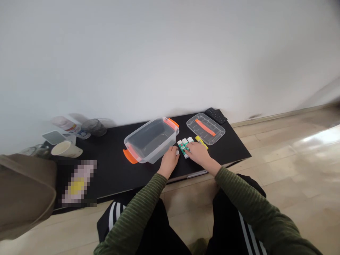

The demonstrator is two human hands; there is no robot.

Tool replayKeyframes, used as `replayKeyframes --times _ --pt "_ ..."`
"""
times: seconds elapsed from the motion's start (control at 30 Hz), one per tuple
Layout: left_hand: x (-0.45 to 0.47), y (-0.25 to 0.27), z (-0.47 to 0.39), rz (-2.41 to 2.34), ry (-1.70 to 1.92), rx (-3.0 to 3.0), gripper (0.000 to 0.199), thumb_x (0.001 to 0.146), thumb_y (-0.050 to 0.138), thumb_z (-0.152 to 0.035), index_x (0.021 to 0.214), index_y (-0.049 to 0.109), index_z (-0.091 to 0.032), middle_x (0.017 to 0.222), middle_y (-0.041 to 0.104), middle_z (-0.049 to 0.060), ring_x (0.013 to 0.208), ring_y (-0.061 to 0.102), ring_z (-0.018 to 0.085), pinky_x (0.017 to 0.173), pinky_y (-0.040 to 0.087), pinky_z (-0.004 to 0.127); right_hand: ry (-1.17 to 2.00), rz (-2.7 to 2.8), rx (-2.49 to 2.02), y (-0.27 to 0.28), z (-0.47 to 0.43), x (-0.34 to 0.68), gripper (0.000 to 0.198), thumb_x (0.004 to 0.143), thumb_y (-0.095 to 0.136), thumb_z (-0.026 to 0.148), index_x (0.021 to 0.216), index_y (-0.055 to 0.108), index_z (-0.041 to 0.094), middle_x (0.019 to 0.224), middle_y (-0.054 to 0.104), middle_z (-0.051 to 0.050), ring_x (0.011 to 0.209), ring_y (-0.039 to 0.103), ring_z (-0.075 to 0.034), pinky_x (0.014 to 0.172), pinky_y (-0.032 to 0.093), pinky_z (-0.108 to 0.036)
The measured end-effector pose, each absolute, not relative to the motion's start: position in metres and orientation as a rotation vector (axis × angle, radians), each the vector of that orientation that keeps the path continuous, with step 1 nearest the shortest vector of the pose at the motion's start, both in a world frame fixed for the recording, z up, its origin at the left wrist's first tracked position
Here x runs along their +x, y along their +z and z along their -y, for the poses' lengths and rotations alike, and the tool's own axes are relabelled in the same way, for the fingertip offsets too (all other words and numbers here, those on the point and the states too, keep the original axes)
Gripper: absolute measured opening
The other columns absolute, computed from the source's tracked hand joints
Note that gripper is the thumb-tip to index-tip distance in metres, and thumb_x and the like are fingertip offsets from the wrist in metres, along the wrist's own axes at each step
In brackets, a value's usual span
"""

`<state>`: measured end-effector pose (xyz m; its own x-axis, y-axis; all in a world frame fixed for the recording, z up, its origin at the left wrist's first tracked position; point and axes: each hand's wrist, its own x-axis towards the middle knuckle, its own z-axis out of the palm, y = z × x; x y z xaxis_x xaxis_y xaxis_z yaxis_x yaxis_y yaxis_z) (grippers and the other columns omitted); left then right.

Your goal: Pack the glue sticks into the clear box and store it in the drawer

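My left hand (170, 161) is closed around a small stick whose white end (177, 152) peeks out by the fingertips; it looks like a glue stick, mostly hidden. My right hand (198, 153) reaches over a row of white-and-green glue sticks (182, 147), its fingers apart and resting on them. Part of the row is covered by that hand. A yellow stick (202, 142) lies just beyond the right hand. Left of the sticks stands a clear plastic box (159, 152) with orange latches and no lid on it.
Behind the yellow stick lies the clear lid (219, 136) with its orange handle, beside a dark dotted item (216, 115). A paper cup (67, 149), a bottle (66, 124) and a glass jar (94, 127) crowd the left end of the black table (114, 173). A wall stands behind.
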<state>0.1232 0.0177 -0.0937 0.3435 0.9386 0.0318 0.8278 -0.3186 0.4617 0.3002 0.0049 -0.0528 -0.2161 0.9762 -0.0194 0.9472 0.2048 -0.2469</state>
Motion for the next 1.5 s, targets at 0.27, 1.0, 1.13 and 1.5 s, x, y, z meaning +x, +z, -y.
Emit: replayKeyframes --times 0.27,1.0,1.13,1.5 --pt "0.121 -0.091 -0.016 -1.538 0.466 2.222 0.018 0.089 0.055 -0.018 0.106 0.057 -0.019 0.106 0.062 0.01 0.094 0.064 0.024 0.083 0.048 0.034 0.28 2.357 -2.048 -0.057 -0.015 0.282 0.031 0.095 0.05 0.039 0.109 0.068 0.018 0.11 0.069 -0.016 0.102 0.063 -0.029 0.077 0.05 -0.036" --pt "0.112 -0.077 -0.012 -0.95 1.034 0.494 0.013 0.084 0.071 -0.025 0.086 0.065 -0.013 0.099 0.074 0.012 0.093 0.073 0.019 0.091 0.056 0.035 0.307 2.188 -2.093 -0.046 0.004 0.296 0.046 0.095 0.044 0.052 0.115 0.066 0.017 0.092 0.072 -0.013 0.086 0.067 -0.029 0.076 0.048 -0.037" --pt "0.111 -0.069 -0.009 -0.932 1.04 0.458 0.008 0.086 0.067 -0.02 0.086 0.068 -0.012 0.094 0.075 0.009 0.088 0.073 0.016 0.093 0.056 0.033 0.403 2.242 -1.894 -0.048 0.02 0.301 0.04 0.094 0.049 0.05 0.111 0.067 0.019 0.091 0.072 -0.011 0.084 0.066 -0.026 0.074 0.047 -0.035" --pt "0.107 -0.06 0.003 -0.916 1.065 0.554 0.013 0.08 0.076 -0.024 0.083 0.069 -0.013 0.086 0.074 0.005 0.079 0.07 0.012 0.087 0.058 0.028 0.308 2.201 -1.635 -0.045 0.03 0.317 0.027 0.092 0.058 0.04 0.113 0.068 0.026 0.109 0.069 -0.007 0.102 0.063 -0.024 0.075 0.05 -0.031"
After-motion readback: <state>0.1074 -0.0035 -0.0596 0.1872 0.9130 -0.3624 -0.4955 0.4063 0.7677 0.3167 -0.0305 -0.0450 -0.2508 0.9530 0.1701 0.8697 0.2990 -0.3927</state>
